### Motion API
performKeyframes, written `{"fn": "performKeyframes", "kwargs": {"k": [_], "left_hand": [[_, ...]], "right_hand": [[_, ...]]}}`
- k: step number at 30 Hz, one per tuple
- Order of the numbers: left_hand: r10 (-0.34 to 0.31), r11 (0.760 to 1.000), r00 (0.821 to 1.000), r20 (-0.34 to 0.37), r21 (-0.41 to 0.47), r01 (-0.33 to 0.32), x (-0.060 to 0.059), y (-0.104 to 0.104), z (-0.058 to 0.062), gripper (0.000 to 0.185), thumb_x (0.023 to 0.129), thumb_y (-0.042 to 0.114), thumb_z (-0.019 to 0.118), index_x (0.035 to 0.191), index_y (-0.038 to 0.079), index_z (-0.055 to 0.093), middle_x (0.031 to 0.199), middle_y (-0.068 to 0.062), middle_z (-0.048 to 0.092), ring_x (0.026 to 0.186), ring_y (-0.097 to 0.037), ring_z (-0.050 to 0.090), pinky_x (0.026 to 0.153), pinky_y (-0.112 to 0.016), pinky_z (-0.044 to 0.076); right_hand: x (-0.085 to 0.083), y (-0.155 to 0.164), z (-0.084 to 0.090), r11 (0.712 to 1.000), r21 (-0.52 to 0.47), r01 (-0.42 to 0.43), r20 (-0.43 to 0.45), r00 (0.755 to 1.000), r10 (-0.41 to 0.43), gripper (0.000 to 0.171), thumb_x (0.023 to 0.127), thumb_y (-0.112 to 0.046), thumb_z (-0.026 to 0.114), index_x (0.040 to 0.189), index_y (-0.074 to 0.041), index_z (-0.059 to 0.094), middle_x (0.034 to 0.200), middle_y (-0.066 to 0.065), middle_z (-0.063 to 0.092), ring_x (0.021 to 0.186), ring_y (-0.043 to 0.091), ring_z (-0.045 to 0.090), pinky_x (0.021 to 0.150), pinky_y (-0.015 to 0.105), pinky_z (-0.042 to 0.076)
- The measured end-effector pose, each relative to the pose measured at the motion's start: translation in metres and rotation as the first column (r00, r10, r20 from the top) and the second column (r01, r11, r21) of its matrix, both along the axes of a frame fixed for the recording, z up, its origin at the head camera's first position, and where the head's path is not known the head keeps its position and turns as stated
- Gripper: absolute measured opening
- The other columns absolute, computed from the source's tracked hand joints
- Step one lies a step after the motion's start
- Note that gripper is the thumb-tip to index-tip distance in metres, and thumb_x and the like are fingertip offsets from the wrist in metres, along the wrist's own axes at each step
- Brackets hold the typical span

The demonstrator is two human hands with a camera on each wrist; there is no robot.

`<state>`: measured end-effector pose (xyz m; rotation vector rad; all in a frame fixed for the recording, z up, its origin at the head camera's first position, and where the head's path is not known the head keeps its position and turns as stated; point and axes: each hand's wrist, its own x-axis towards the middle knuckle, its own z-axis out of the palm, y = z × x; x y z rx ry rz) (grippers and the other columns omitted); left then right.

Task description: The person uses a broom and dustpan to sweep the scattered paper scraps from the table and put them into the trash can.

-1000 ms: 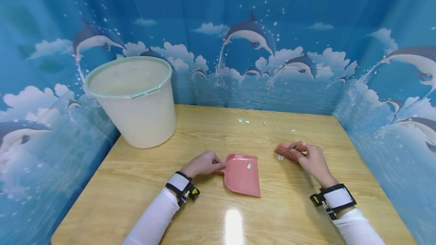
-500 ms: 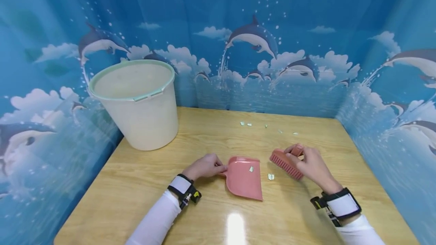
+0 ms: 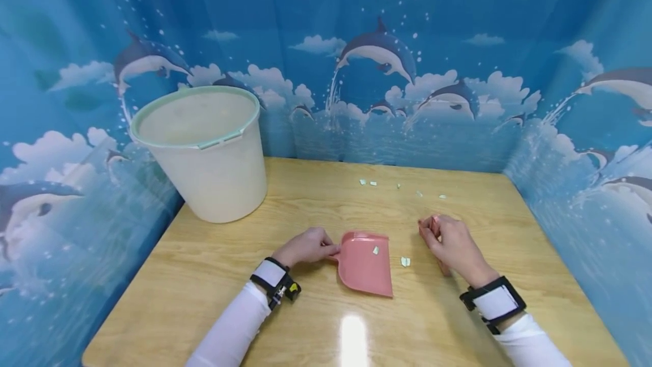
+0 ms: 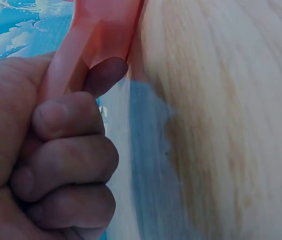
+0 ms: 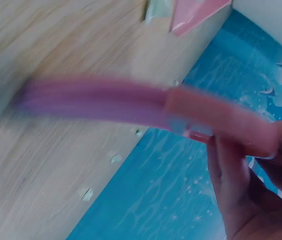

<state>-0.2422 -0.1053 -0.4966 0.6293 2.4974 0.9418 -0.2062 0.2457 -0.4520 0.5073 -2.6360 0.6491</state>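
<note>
My left hand (image 3: 305,246) grips the pink dustpan (image 3: 365,263) by its handle, fingers curled tight. My right hand (image 3: 450,244) holds the pink brush (image 5: 146,107) over the table (image 3: 204,276).

Bright, even light came from overhead, and a white glare patch lay on the varnished wooden table (image 3: 351,333) near its front edge. Shadows were soft and short beside the dustpan (image 3: 365,263). The head view bowed the backdrop at its edges, fisheye fashion. The left wrist view was close and soft. In the right wrist view the brush (image 5: 131,107) was smeared by motion blur.
</note>
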Motion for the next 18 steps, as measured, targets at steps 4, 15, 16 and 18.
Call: {"fn": "performKeyframes", "kwargs": {"k": [4,15,16,18], "left_hand": [[0.003,1.000,1.000,0.013,0.003,-0.003,0.000,-0.001,0.001,0.035,0.102,0.033,0.062,0.077,0.014,0.077,0.055,0.009,0.049,0.049,-0.006,0.043,0.046,-0.021,0.034],[0.001,1.000,1.000,-0.004,-0.008,-0.002,0.001,0.000,0.002,0.037,0.103,0.031,0.062,0.075,0.011,0.075,0.055,0.009,0.047,0.049,-0.006,0.042,0.047,-0.021,0.033],[0.004,1.000,1.000,-0.002,-0.009,-0.004,0.001,0.000,0.003,0.038,0.103,0.032,0.062,0.074,0.011,0.075,0.055,0.009,0.047,0.049,-0.006,0.042,0.047,-0.021,0.033],[0.004,1.000,1.000,0.003,-0.005,-0.004,0.002,0.001,0.003,0.037,0.103,0.032,0.061,0.075,0.012,0.076,0.055,0.009,0.048,0.049,-0.006,0.042,0.047,-0.021,0.033]], "right_hand": [[0.004,-0.011,0.003,0.996,-0.091,0.000,0.009,1.000,0.001,0.040,0.094,-0.007,0.070,0.066,-0.017,0.044,0.089,0.010,0.075,0.077,0.023,0.071,0.053,0.023,0.039],[0.009,-0.037,0.002,0.984,-0.172,0.053,0.080,0.996,-0.039,0.038,0.093,-0.004,0.064,0.063,-0.012,0.042,0.101,0.022,0.075,0.080,0.033,0.073,0.047,0.022,0.037],[0.009,-0.040,0.002,0.982,-0.184,0.048,0.079,0.996,-0.034,0.038,0.093,-0.004,0.064,0.063,-0.012,0.042,0.101,0.022,0.075,0.081,0.033,0.073,0.047,0.022,0.036],[0.008,-0.045,0.000,0.977,-0.209,0.043,0.078,0.997,-0.027,0.036,0.093,-0.004,0.064,0.064,-0.012,0.044,0.102,0.021,0.076,0.091,0.034,0.074,0.051,0.022,0.042]]}}
